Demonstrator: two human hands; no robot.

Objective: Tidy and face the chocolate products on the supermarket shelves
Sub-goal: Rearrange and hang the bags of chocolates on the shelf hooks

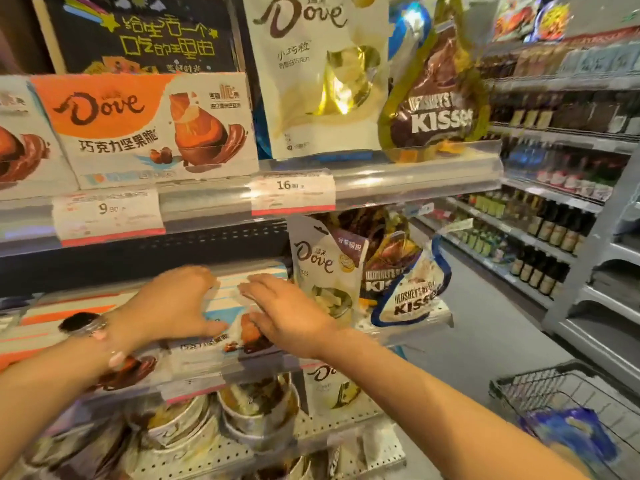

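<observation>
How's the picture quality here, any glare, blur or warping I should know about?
Head view: glare runs along the clear shelf strip and the gold pouch window; the edges are blurred, worst on the blue packet in the basket; the wide lens bows the shelves; both hands, left hand and right hand, on the box look slightly soft.

To your right, dark bottles (554, 226) line the far aisle shelves; a wire shopping basket (540, 389) sits low, near the grey floor (485, 334).
</observation>
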